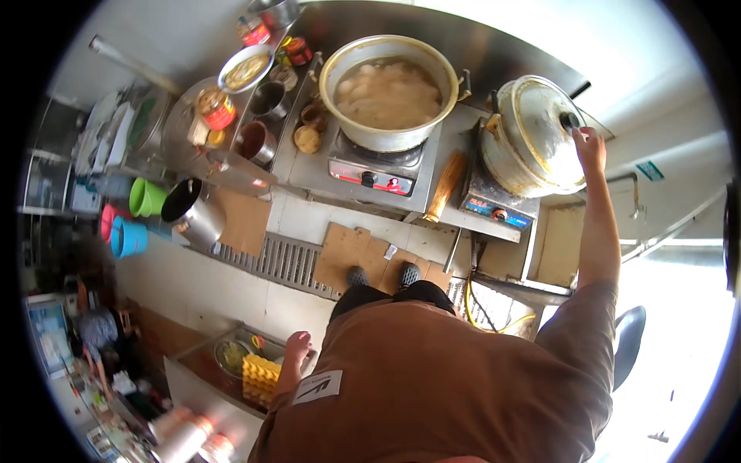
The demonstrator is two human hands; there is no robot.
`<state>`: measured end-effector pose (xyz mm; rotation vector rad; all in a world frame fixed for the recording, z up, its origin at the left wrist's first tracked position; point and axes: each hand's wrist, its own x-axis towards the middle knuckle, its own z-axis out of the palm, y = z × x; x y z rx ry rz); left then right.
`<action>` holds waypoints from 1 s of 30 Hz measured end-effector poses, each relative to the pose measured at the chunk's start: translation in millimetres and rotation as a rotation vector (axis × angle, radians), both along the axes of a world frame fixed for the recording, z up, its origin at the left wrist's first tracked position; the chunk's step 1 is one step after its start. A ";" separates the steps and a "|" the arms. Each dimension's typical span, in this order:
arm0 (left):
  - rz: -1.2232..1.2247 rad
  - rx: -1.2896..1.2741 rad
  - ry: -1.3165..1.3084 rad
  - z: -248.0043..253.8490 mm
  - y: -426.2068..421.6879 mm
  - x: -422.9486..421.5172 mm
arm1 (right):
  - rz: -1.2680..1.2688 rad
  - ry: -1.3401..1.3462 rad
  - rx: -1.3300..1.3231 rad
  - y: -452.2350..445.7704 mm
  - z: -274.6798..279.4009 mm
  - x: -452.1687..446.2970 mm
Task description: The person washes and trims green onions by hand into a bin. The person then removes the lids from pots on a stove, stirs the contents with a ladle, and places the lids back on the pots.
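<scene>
- steel counter (307, 176): left burner (380, 174), right burner (494, 210), a brown bundle (446, 187) between them
- pale floor (216, 293): flattened cardboard (340, 251), lying partly over a slotted drain grate (289, 258)

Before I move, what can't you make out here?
Head view: inside of the lidded pot, hidden by its lid.
Head view: whether the red-panelled stove is lit; the open pot covers its top.
Head view: whether the left hand holds anything; blurred.
Head view: wording on the red-labelled jar, too small.

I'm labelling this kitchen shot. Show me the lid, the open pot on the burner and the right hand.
Lid (543, 133): head view, on its metal top.
Open pot (380, 140): head view, on its outer front wall.
Right hand (590, 150): head view, on its middle.
</scene>
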<state>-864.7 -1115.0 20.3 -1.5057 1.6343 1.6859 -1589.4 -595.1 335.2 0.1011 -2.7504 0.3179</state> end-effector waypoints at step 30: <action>-0.903 0.068 0.016 48.2 -0.5 -231.0 | -1.473 -0.141 -1.218 418.8 -100.8 586.6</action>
